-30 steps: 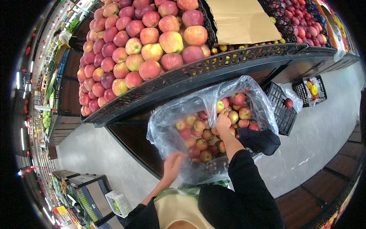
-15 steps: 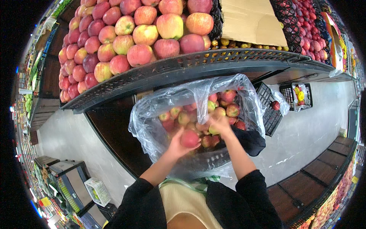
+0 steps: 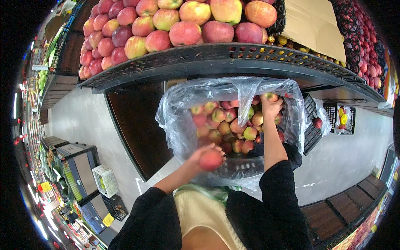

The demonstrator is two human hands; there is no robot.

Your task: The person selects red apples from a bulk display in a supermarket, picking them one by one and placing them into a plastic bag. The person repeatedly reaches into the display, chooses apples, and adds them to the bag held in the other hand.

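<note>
While cupping red apple [image 3: 211,160] in left hand [image 3: 200,156], pinches mottled apple [image 3: 271,96] in right hand [image 3: 271,109]. Holds latter far-right inside plastic liner [image 3: 177,104].

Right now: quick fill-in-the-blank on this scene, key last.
1. The apple in the left hand is coloured ____.
2. Between the left and right sides of the clear liner, the right hand is nearer the ____.
3. The brown sheet beside the stacked apples is made of ____.

Missing words: red; right; cardboard.
</note>
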